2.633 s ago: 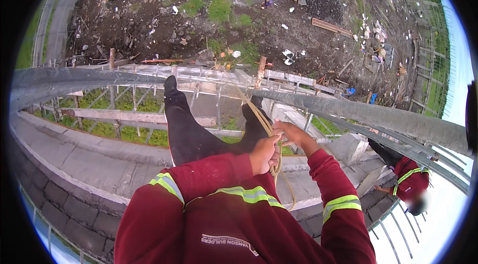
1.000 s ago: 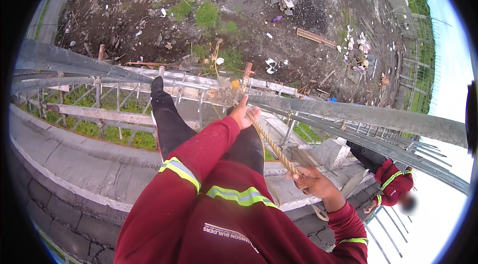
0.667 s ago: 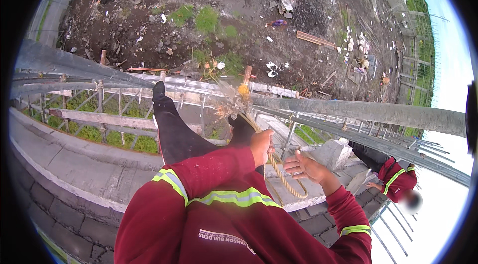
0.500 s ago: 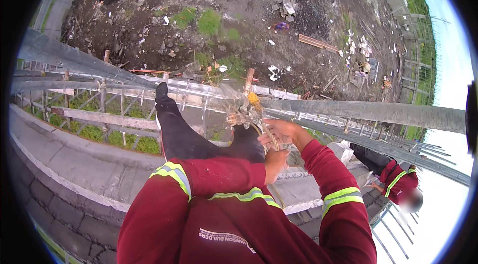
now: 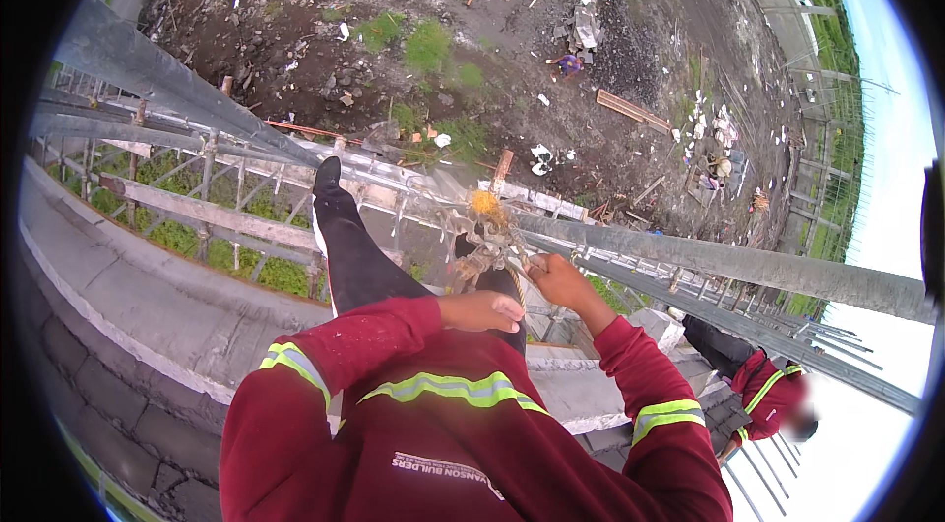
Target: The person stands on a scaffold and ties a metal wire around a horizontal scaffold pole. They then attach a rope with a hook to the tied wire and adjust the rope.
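Observation:
My right hand (image 5: 559, 283) is closed on a pale twisted rope (image 5: 519, 291), below a tangled bundle of frayed rope and ragged plastic (image 5: 482, 242) topped with an orange-yellow tuft (image 5: 484, 202). The bundle hangs at the near end of a grey metal pipe (image 5: 709, 251). Just left of the rope, my left hand (image 5: 482, 310) has its fingers curled in; whatever lies inside them, if anything, is hidden. My dark-trousered leg (image 5: 359, 246) stretches forward, its black shoe (image 5: 328, 173) by another grey pipe (image 5: 187, 79).
Far below lies a dirt yard with timber planks (image 5: 630, 111), rubble and two people. A wooden and metal framework (image 5: 217, 212) stands left, beside a concrete ledge (image 5: 148, 296). At right, a co-worker in a red top (image 5: 763, 389) bends over near the pipes.
My left hand has let go of the rope and moved left. My right hand has stayed at the rope, with its grip shifted slightly. The co-worker has shifted a little down and left.

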The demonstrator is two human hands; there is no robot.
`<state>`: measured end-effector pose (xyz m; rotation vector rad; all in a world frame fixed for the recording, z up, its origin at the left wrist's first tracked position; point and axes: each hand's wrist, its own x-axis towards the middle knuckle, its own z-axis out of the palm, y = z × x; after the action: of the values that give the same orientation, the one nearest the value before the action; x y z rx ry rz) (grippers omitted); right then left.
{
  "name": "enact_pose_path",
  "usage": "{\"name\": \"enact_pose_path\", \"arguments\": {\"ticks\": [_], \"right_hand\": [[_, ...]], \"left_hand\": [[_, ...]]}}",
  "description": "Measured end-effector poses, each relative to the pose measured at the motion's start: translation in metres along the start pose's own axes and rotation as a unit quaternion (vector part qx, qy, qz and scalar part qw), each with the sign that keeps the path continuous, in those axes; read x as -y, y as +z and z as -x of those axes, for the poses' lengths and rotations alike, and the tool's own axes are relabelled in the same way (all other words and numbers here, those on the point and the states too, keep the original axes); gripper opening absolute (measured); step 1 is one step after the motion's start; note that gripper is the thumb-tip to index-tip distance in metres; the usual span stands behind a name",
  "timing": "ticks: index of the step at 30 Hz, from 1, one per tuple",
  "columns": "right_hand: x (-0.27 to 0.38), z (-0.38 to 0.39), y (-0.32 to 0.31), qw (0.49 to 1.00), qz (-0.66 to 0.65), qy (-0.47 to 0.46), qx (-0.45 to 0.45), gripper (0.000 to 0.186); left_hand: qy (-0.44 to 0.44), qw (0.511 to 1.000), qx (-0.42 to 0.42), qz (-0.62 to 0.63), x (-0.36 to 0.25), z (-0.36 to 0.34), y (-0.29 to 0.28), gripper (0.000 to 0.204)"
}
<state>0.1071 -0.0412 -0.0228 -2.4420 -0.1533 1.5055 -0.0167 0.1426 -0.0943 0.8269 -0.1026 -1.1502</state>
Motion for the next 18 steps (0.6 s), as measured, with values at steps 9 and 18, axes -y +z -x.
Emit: {"name": "enact_pose_path", "arguments": {"ticks": [9,18], "right_hand": [[-0.052,0.057,-0.027,0.986,-0.083,0.055,-0.135,0.040],[-0.049,-0.114,0.001,0.980,0.109,0.078,-0.149,0.042]], "left_hand": [[-0.042,0.944,-0.327,0.022,0.038,0.080,-0.181,0.033],[0.045,0.868,-0.468,0.161,0.034,0.044,-0.176,0.026]]}}
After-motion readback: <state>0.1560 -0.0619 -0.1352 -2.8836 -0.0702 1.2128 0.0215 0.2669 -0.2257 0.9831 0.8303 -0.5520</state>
